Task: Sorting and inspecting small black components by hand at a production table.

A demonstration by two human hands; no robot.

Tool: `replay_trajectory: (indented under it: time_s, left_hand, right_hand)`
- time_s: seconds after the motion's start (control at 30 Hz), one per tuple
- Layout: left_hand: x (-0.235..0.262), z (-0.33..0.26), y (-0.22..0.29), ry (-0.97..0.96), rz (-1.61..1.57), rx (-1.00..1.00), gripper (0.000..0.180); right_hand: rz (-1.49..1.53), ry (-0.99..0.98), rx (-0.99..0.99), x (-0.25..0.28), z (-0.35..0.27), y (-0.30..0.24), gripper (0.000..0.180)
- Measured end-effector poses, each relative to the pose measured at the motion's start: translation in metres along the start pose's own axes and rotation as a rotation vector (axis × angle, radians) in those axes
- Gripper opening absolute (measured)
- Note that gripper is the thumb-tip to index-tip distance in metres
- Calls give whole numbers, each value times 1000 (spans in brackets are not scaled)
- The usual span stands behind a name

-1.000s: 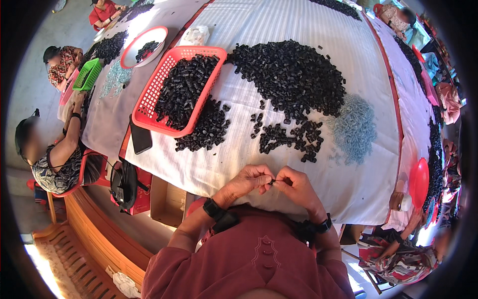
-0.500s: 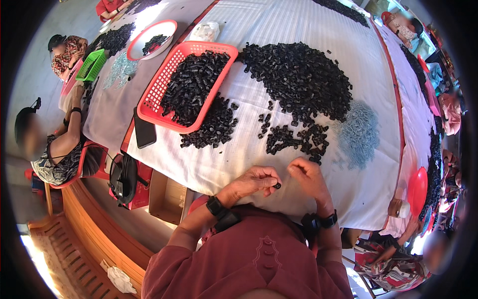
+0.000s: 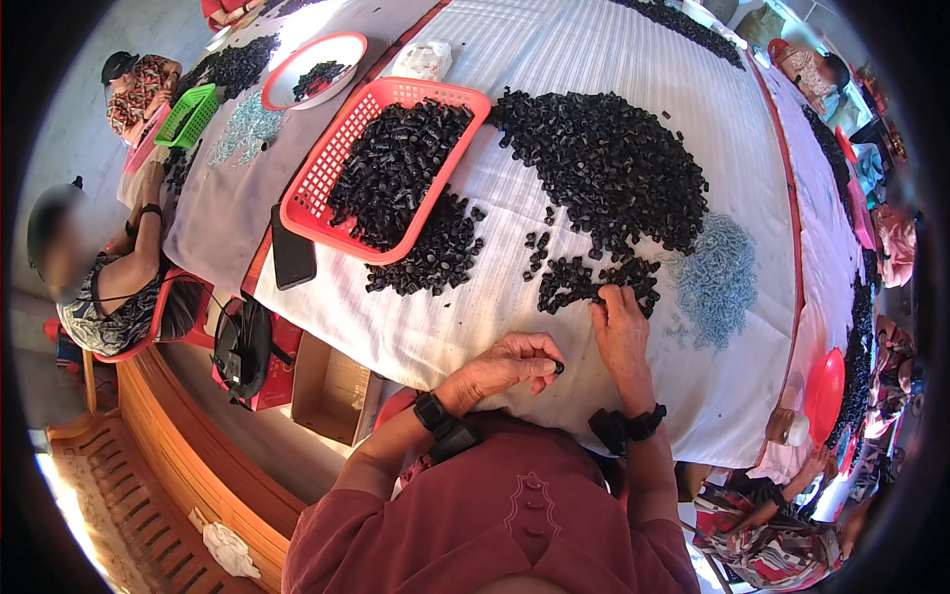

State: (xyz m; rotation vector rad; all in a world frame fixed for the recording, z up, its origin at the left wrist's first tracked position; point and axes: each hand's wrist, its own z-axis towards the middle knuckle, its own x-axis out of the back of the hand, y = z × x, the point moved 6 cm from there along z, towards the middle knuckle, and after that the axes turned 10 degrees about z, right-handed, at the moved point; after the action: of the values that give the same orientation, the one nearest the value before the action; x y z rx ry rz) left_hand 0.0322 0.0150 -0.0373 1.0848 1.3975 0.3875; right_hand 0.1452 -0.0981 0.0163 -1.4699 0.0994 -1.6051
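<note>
Pinched between the thumb and fingers of my left hand (image 3: 510,365) is a small black plastic piece (image 3: 558,367), held above the white cloth near the table's front edge. My right hand (image 3: 621,332) reaches forward, its fingertips down at a loose cluster of small black pieces (image 3: 574,281). The fingers are bent together there, and whatever they grip is hidden. Beyond the cluster spreads a big heap of like black pieces (image 3: 614,163). A mound of small pale-blue clear pieces (image 3: 719,282) lies right of my right hand.
A red plastic basket (image 3: 300,220) full of black pieces stands left of the heap, with more pieces spilled beside it. A black phone (image 3: 293,259) lies at the table's left edge. Further left are a red-rimmed basin (image 3: 341,87) and a green basket (image 3: 208,97). Other people sit around.
My right hand has moved forward from beside the left hand to the loose black pieces. My left hand stays nearly in place, still holding its piece. The view has shifted slightly.
</note>
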Motion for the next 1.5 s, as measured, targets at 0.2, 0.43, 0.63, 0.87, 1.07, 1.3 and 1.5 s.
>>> replay_trajectory:
  time_s: [0.2,0.43,0.63,0.87,1.07,1.3,1.5]
  left_hand:
    - [0,0,3,0,-30,-28,15]
    - [3,1,0,12,-80,-50,16]
    - [4,1,1,13,-76,-49,18]
    - [5,1,-1,48,-91,-45,17]
    - [6,2,0,27,-94,-59,18]
    - [7,4,2,65,-89,-135,14]
    - [7,3,3,113,13,-164,12]
  right_hand:
    - [-143,9,126,-3,2,-5,16]
    - [-219,-100,291,-14,-14,-24,16]
    - [-57,-50,259,-15,-16,-19,16]
    - [317,-114,78,5,-27,-22,20]
    - [551,-152,-191,-4,-43,-7,16]
    - [695,-63,-94,-2,-51,-4,14]
    - [1055,-176,-360,-10,-57,-10,11]
